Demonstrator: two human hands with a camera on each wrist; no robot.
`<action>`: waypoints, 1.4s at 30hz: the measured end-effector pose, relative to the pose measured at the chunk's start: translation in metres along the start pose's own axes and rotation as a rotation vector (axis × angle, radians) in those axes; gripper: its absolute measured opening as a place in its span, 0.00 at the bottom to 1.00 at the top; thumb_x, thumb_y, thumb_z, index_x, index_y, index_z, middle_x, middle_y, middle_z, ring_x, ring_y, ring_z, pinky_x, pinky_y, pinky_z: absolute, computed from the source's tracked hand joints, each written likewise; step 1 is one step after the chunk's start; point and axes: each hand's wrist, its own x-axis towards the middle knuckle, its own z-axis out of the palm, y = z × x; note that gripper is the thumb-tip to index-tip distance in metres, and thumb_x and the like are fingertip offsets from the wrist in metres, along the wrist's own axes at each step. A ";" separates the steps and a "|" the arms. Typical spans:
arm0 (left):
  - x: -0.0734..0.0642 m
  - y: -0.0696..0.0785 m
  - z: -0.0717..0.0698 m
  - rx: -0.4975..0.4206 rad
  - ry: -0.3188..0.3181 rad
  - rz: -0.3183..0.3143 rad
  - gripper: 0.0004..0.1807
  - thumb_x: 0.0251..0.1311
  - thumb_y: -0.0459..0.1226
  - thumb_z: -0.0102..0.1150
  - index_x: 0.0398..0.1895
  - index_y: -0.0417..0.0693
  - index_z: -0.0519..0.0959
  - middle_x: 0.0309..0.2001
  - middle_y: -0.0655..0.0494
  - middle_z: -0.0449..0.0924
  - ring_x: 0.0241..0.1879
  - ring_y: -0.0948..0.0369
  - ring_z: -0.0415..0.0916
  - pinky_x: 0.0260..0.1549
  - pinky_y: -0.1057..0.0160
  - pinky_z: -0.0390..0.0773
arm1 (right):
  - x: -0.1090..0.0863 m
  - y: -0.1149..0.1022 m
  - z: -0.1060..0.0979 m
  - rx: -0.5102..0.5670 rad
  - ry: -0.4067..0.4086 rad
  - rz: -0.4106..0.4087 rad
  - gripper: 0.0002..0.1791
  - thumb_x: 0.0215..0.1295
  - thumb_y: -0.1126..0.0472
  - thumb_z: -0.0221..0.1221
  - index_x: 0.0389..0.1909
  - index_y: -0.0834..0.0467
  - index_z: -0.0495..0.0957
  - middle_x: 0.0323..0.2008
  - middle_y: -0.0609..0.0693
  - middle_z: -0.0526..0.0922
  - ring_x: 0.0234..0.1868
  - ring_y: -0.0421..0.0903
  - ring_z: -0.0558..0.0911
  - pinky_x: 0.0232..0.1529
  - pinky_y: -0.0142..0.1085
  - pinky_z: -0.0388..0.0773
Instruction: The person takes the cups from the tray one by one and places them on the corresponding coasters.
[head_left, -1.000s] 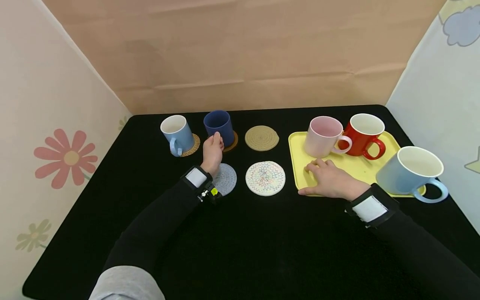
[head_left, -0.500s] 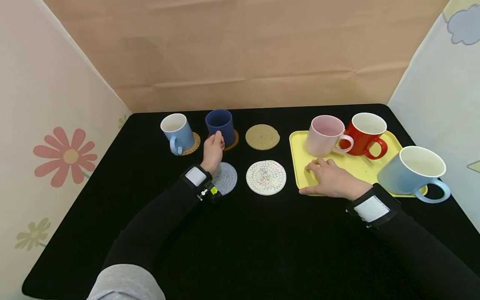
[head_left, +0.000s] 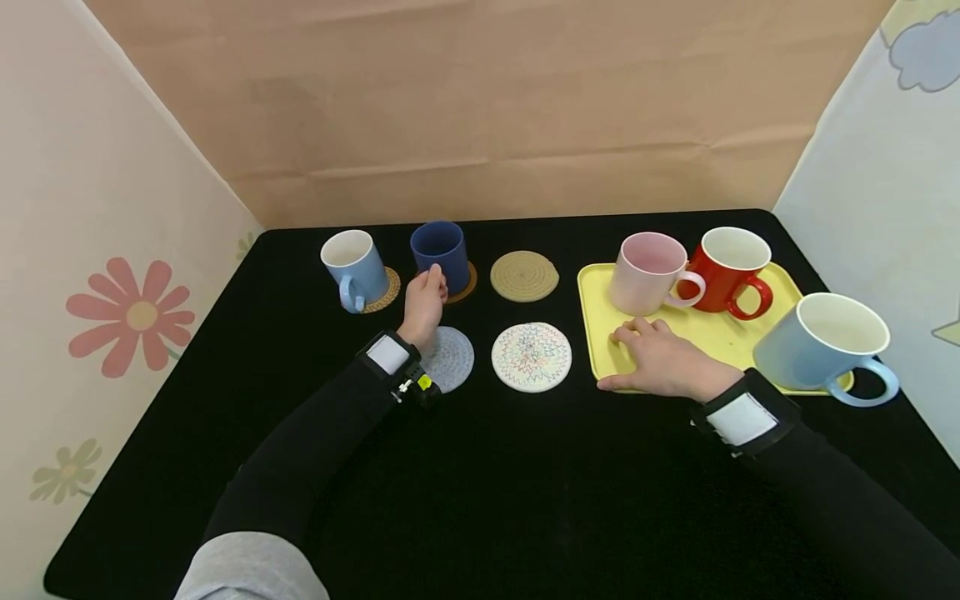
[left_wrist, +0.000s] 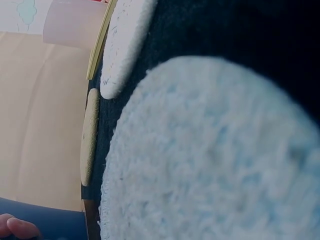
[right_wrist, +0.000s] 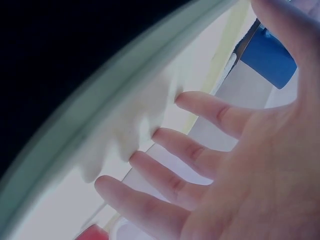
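My left hand [head_left: 425, 304], fingers curled, grips the near side of a navy blue mug [head_left: 442, 243]; the mug's handle is hidden by the hand. A brown coaster [head_left: 470, 283] shows under that mug. In the left wrist view, fingertips [left_wrist: 22, 227] lie against the blue mug wall [left_wrist: 60, 222], and a grey-blue coaster [left_wrist: 210, 160] fills the foreground. My right hand [head_left: 663, 358] rests at the near left corner of a yellow tray [head_left: 720, 337]. Its fingers are spread, fingertips touching the tray in the right wrist view, with the thumb at the near rim.
On the tray stand a pink mug [head_left: 637, 287], a red mug [head_left: 716, 287] and a large light blue mug [head_left: 795, 354]. Another light blue mug [head_left: 360, 271] sits on a woven coaster [head_left: 392, 292] at left. A beige coaster [head_left: 523, 276] and a white patterned coaster [head_left: 531, 357] lie mid-table.
The navy mug has shifted very slightly to the right over its coaster. Both hands stay in nearly the same places.
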 end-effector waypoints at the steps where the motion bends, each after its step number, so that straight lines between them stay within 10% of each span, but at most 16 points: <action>1: 0.000 0.000 0.000 0.000 -0.003 -0.002 0.20 0.77 0.44 0.38 0.28 0.41 0.67 0.26 0.55 0.62 0.27 0.62 0.61 0.32 0.66 0.60 | 0.000 0.000 0.000 0.001 -0.001 0.001 0.42 0.52 0.36 0.67 0.56 0.65 0.72 0.55 0.67 0.69 0.48 0.62 0.68 0.40 0.49 0.73; 11: -0.001 0.000 -0.020 0.051 -0.120 0.034 0.22 0.77 0.46 0.37 0.38 0.36 0.74 0.38 0.48 0.74 0.43 0.56 0.72 0.54 0.56 0.70 | -0.001 -0.001 0.000 0.007 -0.002 0.004 0.42 0.53 0.36 0.66 0.57 0.65 0.72 0.57 0.68 0.69 0.49 0.62 0.69 0.41 0.50 0.73; 20: -0.006 0.003 -0.073 0.534 -0.322 0.037 0.24 0.76 0.46 0.40 0.60 0.34 0.66 0.58 0.37 0.69 0.58 0.46 0.66 0.59 0.48 0.65 | -0.003 -0.001 -0.002 0.003 -0.001 0.003 0.43 0.53 0.35 0.66 0.57 0.66 0.72 0.57 0.68 0.69 0.49 0.62 0.69 0.40 0.49 0.73; 28: -0.027 -0.001 -0.111 0.970 -0.508 0.260 0.27 0.73 0.48 0.47 0.63 0.36 0.65 0.62 0.36 0.65 0.62 0.43 0.62 0.57 0.43 0.66 | -0.002 -0.001 0.000 0.011 -0.005 0.006 0.43 0.54 0.35 0.65 0.58 0.65 0.72 0.57 0.68 0.69 0.48 0.61 0.69 0.40 0.49 0.73; 33: -0.051 -0.005 -0.104 1.102 -0.584 0.398 0.30 0.68 0.51 0.54 0.64 0.40 0.66 0.67 0.39 0.60 0.65 0.44 0.59 0.57 0.44 0.69 | -0.002 -0.002 0.000 0.009 -0.011 0.017 0.43 0.54 0.36 0.65 0.59 0.65 0.71 0.58 0.68 0.69 0.50 0.62 0.68 0.42 0.50 0.74; 42: -0.083 -0.004 -0.042 1.173 -0.817 0.636 0.33 0.63 0.55 0.59 0.65 0.47 0.68 0.68 0.44 0.61 0.66 0.51 0.62 0.62 0.51 0.66 | -0.003 0.004 -0.002 0.011 -0.004 -0.030 0.41 0.58 0.37 0.63 0.59 0.67 0.72 0.57 0.68 0.72 0.51 0.62 0.73 0.49 0.55 0.74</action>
